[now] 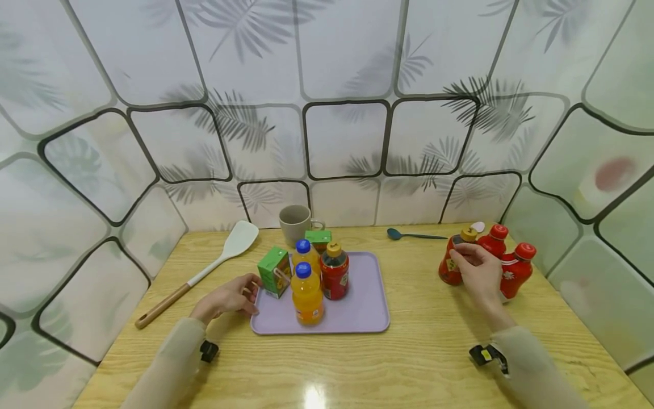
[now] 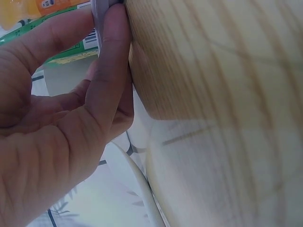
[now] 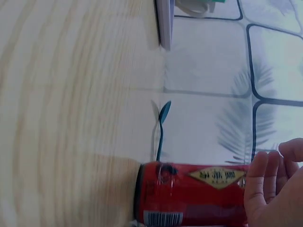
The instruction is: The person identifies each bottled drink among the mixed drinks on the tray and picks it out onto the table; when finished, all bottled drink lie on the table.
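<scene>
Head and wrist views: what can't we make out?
Pale pink object: head view, partly behind red-capped bottle; unidentifiable.
Rear green carton: head view, lower part behind tray bottles.
Held bottle: right wrist view, cap end behind right hand.
Front green carton: left wrist view, partly behind left hand.

**Right hand at a red bottle**

Fingers bend at the upper end of the bottle, which appears sideways here, its dark base toward the wooden table. A gold diamond label and a barcode face the camera. Beyond it, a teal spoon lies near the wall, printed with leaves. A pale purple tray edges in at the top.
</scene>
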`<act>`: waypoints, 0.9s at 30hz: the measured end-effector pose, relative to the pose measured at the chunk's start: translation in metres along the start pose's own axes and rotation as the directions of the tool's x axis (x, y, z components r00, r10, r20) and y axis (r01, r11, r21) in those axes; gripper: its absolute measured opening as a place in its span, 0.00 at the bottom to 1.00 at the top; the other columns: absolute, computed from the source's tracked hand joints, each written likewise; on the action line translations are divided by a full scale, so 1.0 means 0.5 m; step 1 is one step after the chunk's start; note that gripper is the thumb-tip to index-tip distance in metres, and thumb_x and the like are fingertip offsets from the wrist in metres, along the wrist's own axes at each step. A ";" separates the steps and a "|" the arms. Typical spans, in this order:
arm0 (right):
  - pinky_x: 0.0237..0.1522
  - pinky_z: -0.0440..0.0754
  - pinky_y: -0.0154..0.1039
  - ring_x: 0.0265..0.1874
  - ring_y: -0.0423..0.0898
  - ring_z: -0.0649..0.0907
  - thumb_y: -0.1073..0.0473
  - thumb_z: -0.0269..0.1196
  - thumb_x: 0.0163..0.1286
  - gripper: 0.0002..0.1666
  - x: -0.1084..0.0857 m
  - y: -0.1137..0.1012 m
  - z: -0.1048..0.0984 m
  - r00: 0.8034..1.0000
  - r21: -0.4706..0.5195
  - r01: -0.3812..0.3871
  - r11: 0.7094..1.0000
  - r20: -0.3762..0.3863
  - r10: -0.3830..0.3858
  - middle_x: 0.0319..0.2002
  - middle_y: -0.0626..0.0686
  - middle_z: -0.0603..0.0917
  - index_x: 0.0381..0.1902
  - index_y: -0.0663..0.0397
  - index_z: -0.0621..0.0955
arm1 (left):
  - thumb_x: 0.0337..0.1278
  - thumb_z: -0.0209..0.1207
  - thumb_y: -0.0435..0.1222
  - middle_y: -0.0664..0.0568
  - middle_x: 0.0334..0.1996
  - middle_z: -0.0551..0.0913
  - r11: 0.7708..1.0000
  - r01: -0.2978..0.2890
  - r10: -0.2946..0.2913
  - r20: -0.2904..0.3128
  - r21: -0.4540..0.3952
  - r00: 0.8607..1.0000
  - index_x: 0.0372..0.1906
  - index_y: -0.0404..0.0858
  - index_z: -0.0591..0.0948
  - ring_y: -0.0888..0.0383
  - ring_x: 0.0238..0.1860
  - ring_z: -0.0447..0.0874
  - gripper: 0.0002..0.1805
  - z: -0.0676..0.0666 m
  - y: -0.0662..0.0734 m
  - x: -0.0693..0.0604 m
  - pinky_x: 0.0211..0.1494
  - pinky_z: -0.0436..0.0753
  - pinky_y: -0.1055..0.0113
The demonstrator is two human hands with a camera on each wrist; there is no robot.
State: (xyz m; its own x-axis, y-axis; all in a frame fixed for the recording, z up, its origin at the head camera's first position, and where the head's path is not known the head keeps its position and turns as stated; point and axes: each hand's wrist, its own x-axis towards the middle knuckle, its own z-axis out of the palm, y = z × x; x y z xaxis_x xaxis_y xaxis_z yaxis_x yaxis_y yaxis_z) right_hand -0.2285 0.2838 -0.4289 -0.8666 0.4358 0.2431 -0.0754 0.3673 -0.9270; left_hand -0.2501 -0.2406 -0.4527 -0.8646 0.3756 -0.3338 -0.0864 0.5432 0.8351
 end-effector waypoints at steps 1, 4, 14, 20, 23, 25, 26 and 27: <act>0.35 0.79 0.20 0.31 0.28 0.81 0.55 0.66 0.66 0.18 -0.001 0.002 0.003 1.000 -0.005 0.003 1.000 0.014 -0.002 0.32 0.29 0.81 0.49 0.60 0.82 | 0.43 0.66 0.20 0.43 0.41 0.69 1.000 0.000 0.000 0.000 0.004 1.000 0.57 0.29 0.67 0.53 0.41 0.71 0.33 0.000 0.000 0.001 0.37 0.84 0.64; 0.35 0.81 0.22 0.32 0.29 0.82 0.54 0.66 0.66 0.19 -0.004 0.008 0.016 0.998 0.013 0.010 1.000 0.060 -0.011 0.33 0.32 0.84 0.49 0.62 0.82 | 0.42 0.67 0.20 0.43 0.42 0.70 1.000 0.008 -0.008 -0.007 0.012 1.000 0.57 0.29 0.67 0.53 0.42 0.71 0.33 0.000 0.000 0.002 0.37 0.84 0.64; 0.34 0.85 0.31 0.32 0.35 0.83 0.58 0.65 0.68 0.15 -0.023 0.006 0.073 0.959 0.196 -0.057 0.979 0.284 0.000 0.33 0.38 0.85 0.48 0.61 0.82 | 0.42 0.67 0.20 0.43 0.42 0.69 1.000 -0.006 0.006 0.000 0.008 1.000 0.57 0.28 0.67 0.52 0.42 0.71 0.33 0.000 0.000 -0.001 0.37 0.84 0.63; 0.36 0.85 0.32 0.34 0.35 0.82 0.59 0.64 0.69 0.16 -0.036 -0.005 0.111 0.916 0.196 -0.144 0.970 0.397 0.056 0.34 0.38 0.84 0.50 0.63 0.80 | 0.42 0.66 0.20 0.43 0.42 0.69 1.000 -0.002 0.002 0.003 -0.005 1.000 0.57 0.28 0.67 0.53 0.42 0.71 0.33 0.000 0.000 0.001 0.37 0.85 0.62; 0.36 0.85 0.32 0.34 0.36 0.82 0.59 0.64 0.68 0.19 -0.043 -0.007 0.130 0.903 0.204 -0.175 0.963 0.423 0.075 0.34 0.38 0.84 0.52 0.67 0.79 | 0.42 0.66 0.20 0.43 0.42 0.69 1.000 0.007 -0.007 -0.001 -0.009 1.000 0.57 0.28 0.67 0.53 0.41 0.71 0.33 -0.001 0.001 0.001 0.38 0.85 0.63; 0.35 0.85 0.33 0.34 0.36 0.82 0.60 0.64 0.68 0.20 -0.047 -0.008 0.143 0.894 0.212 -0.191 0.958 0.440 0.081 0.34 0.40 0.84 0.52 0.69 0.78 | 0.43 0.66 0.20 0.42 0.42 0.69 1.000 0.008 -0.008 0.000 -0.008 1.000 0.57 0.29 0.67 0.53 0.42 0.71 0.33 -0.001 0.002 -0.001 0.38 0.85 0.63; 0.35 0.85 0.33 0.34 0.36 0.82 0.60 0.65 0.68 0.21 -0.049 -0.009 0.149 0.890 0.214 -0.197 0.957 0.449 0.082 0.34 0.40 0.85 0.53 0.70 0.78 | 0.43 0.66 0.20 0.42 0.42 0.69 1.000 0.009 -0.009 -0.002 -0.007 1.000 0.57 0.29 0.67 0.53 0.42 0.71 0.33 -0.001 0.003 -0.001 0.38 0.85 0.63; 0.36 0.85 0.33 0.34 0.36 0.82 0.60 0.65 0.68 0.22 -0.052 -0.010 0.155 0.884 0.213 -0.199 0.957 0.460 0.081 0.34 0.41 0.85 0.54 0.71 0.77 | 0.43 0.66 0.20 0.43 0.42 0.69 1.000 0.010 -0.010 -0.005 -0.004 1.000 0.57 0.29 0.67 0.53 0.42 0.71 0.33 -0.001 0.003 -0.002 0.38 0.85 0.63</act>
State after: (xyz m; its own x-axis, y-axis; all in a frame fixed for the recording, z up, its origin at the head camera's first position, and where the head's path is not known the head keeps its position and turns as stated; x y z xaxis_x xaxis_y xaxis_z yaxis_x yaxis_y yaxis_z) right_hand -0.2439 0.2068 -0.4527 -0.9993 0.0372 0.0085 -0.0052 0.0896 -0.9960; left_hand -0.2494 -0.2404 -0.4509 -0.8659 0.3664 -0.3404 -0.0976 0.5437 0.8336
